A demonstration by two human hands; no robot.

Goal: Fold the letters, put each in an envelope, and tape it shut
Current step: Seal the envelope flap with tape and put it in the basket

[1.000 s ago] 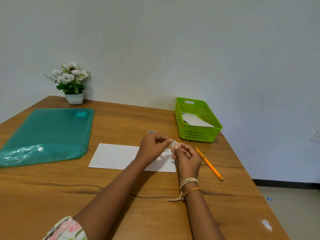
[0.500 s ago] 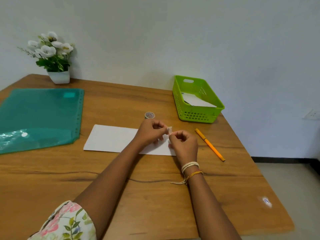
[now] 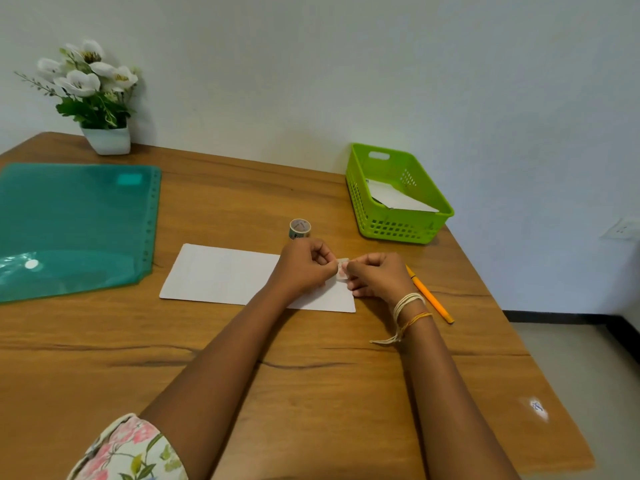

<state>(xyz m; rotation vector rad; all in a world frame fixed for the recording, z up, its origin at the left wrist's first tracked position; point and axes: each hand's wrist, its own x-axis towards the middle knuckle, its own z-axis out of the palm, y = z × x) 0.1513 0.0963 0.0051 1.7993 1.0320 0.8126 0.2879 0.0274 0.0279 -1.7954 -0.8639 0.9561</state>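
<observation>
A white envelope [image 3: 221, 273] lies flat on the wooden table [image 3: 311, 393] in the middle. Over its right end, my left hand [image 3: 304, 266] and my right hand [image 3: 375, 275] pinch a short patterned piece of tape [image 3: 342, 270] between their fingertips, one hand on each end. The small tape roll [image 3: 300, 229] stands just behind my left hand. A green basket [image 3: 398, 223] at the back right holds white paper [image 3: 394, 199].
A teal plastic folder [image 3: 76, 223] lies at the left. A white pot of white flowers [image 3: 100, 98] stands at the back left corner. An orange pencil [image 3: 429, 294] lies right of my right hand, near the table's right edge.
My two hands have come lower, closer to the envelope's right end, still holding the piece of tape. The camera has tilted down and shifted, so the tape roll shows fully.
</observation>
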